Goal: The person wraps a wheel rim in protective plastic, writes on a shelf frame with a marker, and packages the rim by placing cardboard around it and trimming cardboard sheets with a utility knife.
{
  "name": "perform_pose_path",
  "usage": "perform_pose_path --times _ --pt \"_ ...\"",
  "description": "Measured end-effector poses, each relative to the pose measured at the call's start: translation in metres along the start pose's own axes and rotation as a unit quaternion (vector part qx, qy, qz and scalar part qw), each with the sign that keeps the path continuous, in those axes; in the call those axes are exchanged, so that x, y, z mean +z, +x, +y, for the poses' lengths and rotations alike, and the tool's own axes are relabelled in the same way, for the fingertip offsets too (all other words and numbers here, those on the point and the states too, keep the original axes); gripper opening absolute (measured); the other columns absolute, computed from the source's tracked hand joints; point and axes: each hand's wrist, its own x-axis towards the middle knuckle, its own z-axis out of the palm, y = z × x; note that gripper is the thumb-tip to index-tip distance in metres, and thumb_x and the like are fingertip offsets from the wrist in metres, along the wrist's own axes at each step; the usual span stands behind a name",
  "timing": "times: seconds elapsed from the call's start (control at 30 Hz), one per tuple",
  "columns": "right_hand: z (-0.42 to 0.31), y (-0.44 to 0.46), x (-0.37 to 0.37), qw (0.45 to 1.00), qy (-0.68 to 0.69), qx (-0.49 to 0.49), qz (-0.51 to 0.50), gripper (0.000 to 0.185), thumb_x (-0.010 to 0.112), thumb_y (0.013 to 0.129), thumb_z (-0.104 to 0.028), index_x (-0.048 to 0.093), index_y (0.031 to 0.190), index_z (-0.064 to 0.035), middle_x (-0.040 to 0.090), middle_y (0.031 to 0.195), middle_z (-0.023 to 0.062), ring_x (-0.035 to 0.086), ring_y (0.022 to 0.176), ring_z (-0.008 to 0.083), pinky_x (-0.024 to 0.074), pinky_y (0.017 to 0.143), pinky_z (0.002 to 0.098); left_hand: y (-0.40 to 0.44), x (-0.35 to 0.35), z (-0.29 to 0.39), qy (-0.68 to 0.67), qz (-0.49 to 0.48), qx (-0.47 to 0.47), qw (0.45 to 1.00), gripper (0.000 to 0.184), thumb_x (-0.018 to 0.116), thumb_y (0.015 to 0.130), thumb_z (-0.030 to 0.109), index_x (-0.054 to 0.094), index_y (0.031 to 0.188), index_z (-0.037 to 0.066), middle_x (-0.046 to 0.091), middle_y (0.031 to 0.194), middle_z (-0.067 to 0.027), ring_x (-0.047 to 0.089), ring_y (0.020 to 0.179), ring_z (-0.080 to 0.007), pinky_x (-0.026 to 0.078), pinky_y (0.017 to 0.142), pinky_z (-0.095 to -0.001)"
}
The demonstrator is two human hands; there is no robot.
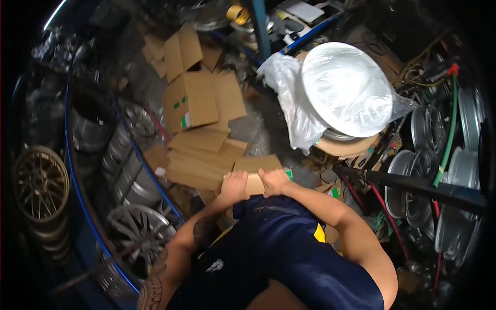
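At my waist is a piece of brown cardboard point(254, 185), seemingly part of a box, with a bit of green on its right side. My left hand point(235, 184) is closed over its left part, fingers curled across the top edge. Close by on the same edge, my right hand point(274, 181) grips the right part, thumb toward me. The underside of the cardboard is hidden by the hands and my dark blue clothing. Just beyond lie flattened cardboard sheets point(199, 168) and an open cardboard box point(191, 98) with green marks.
A plastic-wrapped wheel rim point(346, 90) rests at the right on a round cardboard piece point(349, 144). Bare metal rims point(403, 183) fill a rack with a dark bar point(408, 187). Blue rails point(150, 178) run along the left, beside a bronze rim point(41, 183) and a multi-spoke rim point(135, 227).
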Motion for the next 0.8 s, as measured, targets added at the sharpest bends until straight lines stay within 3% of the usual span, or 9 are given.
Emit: perform_pose_path --times 0.07,0.27,0.4,0.47,0.6,0.63,0.7,0.77,0.8 --pt "-0.005 -0.001 0.001 0.998 0.000 0.012 -0.061 0.061 0.086 0.068 -0.026 0.058 0.117 -0.0038 0.073 0.108 0.0230 0.072 0.099 0.0379 0.0579 0.086 0.0477 -0.008 0.028 -0.001 -0.043 -0.004 -0.020 0.999 0.046 0.084 0.059 0.023 0.060 0.094 0.006 0.068 0.090 -0.0162 0.067 0.091 -0.0352 0.051 0.085 -0.0406" --pt "-0.001 0.004 0.056 0.994 0.038 0.039 -0.098 0.049 0.081 0.069 -0.024 0.070 0.114 -0.0088 0.074 0.109 0.0188 0.072 0.103 0.0352 0.0574 0.090 0.0456 -0.021 0.048 0.009 -0.140 -0.200 -0.139 0.960 0.038 0.081 0.062 0.026 0.068 0.093 0.006 0.073 0.095 -0.0173 0.068 0.096 -0.0337 0.051 0.086 -0.0408" --pt "0.038 0.041 0.049 0.946 0.212 -0.037 -0.243 0.053 0.082 0.058 -0.023 0.072 0.107 -0.0057 0.075 0.096 0.0156 0.070 0.087 0.0305 0.0547 0.080 0.0390 -0.018 0.044 0.000 -0.030 -0.027 -0.030 0.999 0.047 0.084 0.064 0.024 0.067 0.104 0.007 0.072 0.093 -0.0142 0.068 0.098 -0.0310 0.049 0.088 -0.0384" --pt "0.045 0.052 0.024 0.932 0.254 -0.036 -0.258 0.052 0.081 0.059 -0.022 0.072 0.107 -0.0054 0.075 0.097 0.0146 0.070 0.090 0.0303 0.0545 0.082 0.0398 -0.016 0.027 -0.002 0.042 0.092 -0.003 0.995 0.050 0.085 0.064 0.024 0.065 0.107 0.008 0.071 0.092 -0.0132 0.067 0.099 -0.0300 0.049 0.089 -0.0373" --pt "0.016 0.039 0.000 0.990 0.059 -0.007 -0.127 0.066 0.085 0.063 -0.030 0.067 0.123 -0.0098 0.073 0.105 0.0142 0.069 0.100 0.0307 0.0548 0.090 0.0430 -0.014 0.047 -0.017 -0.020 -0.004 -0.033 0.999 0.046 0.086 0.070 0.026 0.064 0.107 0.008 0.071 0.092 -0.0146 0.071 0.092 -0.0311 0.053 0.085 -0.0419" --pt "0.005 0.025 -0.004 0.999 -0.043 -0.020 -0.020 0.073 0.085 0.069 -0.035 0.059 0.132 -0.0092 0.067 0.115 0.0127 0.065 0.110 0.0309 0.0528 0.096 0.0448 -0.010 0.037 -0.013 -0.062 -0.039 -0.099 0.992 0.046 0.086 0.069 0.026 0.065 0.106 0.007 0.071 0.094 -0.0158 0.071 0.092 -0.0324 0.054 0.084 -0.0432" --pt "-0.004 0.008 -0.013 0.976 -0.192 -0.066 0.078 0.069 0.082 0.072 -0.033 0.058 0.133 -0.0082 0.063 0.121 0.0128 0.063 0.113 0.0308 0.0515 0.098 0.0445 -0.005 0.013 0.000 -0.144 -0.115 -0.223 0.957 0.047 0.086 0.069 0.027 0.068 0.106 0.006 0.073 0.097 -0.0183 0.072 0.092 -0.0349 0.057 0.084 -0.0459" --pt "0.014 0.004 0.025 0.927 -0.285 -0.103 0.223 0.058 0.080 0.073 -0.031 0.060 0.122 -0.0049 0.065 0.114 0.0141 0.064 0.109 0.0297 0.0501 0.098 0.0434 -0.008 0.024 -0.002 -0.199 -0.156 -0.181 0.950 0.048 0.085 0.066 0.029 0.070 0.105 0.004 0.073 0.100 -0.0202 0.072 0.095 -0.0371 0.058 0.085 -0.0463" --pt "0.014 0.000 0.027 0.952 -0.243 -0.088 0.165 0.053 0.079 0.074 -0.029 0.061 0.118 -0.0052 0.066 0.111 0.0140 0.065 0.107 0.0298 0.0507 0.096 0.0429 -0.011 0.035 -0.005 -0.226 -0.178 -0.160 0.944 0.050 0.084 0.065 0.030 0.072 0.105 0.003 0.074 0.102 -0.0212 0.072 0.096 -0.0381 0.058 0.085 -0.0466"
